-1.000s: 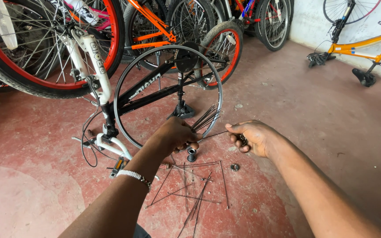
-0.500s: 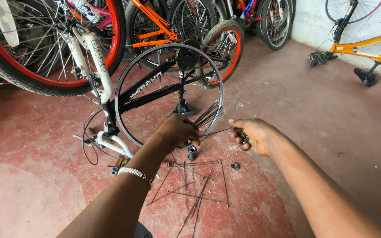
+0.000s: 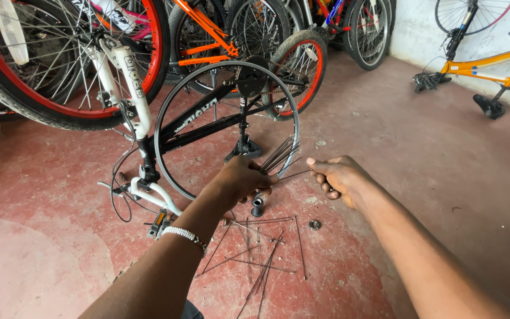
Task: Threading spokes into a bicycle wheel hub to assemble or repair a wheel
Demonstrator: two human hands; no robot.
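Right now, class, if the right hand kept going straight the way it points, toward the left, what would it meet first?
Most likely the bundle of thin metal spokes held in the left hand; the right hand already pinches one thin spoke beside it. Depth is unclear.

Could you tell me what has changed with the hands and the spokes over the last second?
Very little. The right hand has shifted slightly, still pinching one spoke at its end. The left hand keeps its grip on the bundle of spokes beside the bare rim. The loose spokes on the floor, the hub and the small nut lie as before.
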